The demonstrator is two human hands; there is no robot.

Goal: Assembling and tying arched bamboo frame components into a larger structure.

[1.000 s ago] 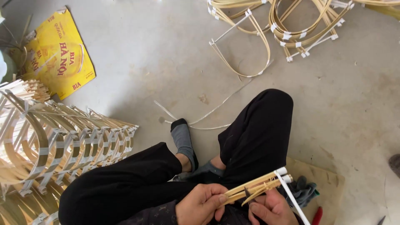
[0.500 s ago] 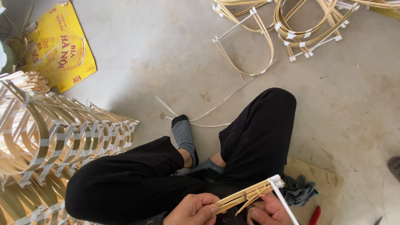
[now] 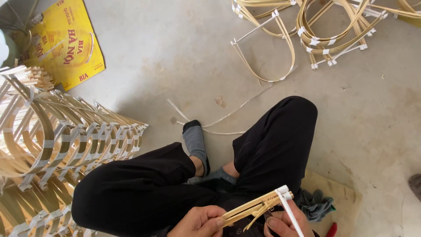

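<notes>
I sit cross-legged on a concrete floor in black trousers and grey socks. My left hand point(image 3: 199, 221) grips a bundle of thin bamboo strips point(image 3: 252, 207) low in the head view, over my lap. A band of white tape point(image 3: 283, 190) wraps the bundle's far end. My right hand point(image 3: 285, 221) holds the white tape strip point(image 3: 293, 217) that runs down from that end, just right of the bundle. Both hands are partly cut off by the bottom edge.
A tall stack of bent, taped bamboo frames point(image 3: 57, 145) stands at my left. More curved bamboo frames point(image 3: 307, 30) lie at the top right. A flattened yellow cardboard box point(image 3: 66, 41) lies top left. Loose white strips point(image 3: 219, 120) lie beyond my foot. A dark cloth point(image 3: 316, 205) rests on cardboard point(image 3: 342, 193).
The bundle and both hands have slipped lower in the view as the camera shifted slightly. The grip on the strips and the tape stays the same.
</notes>
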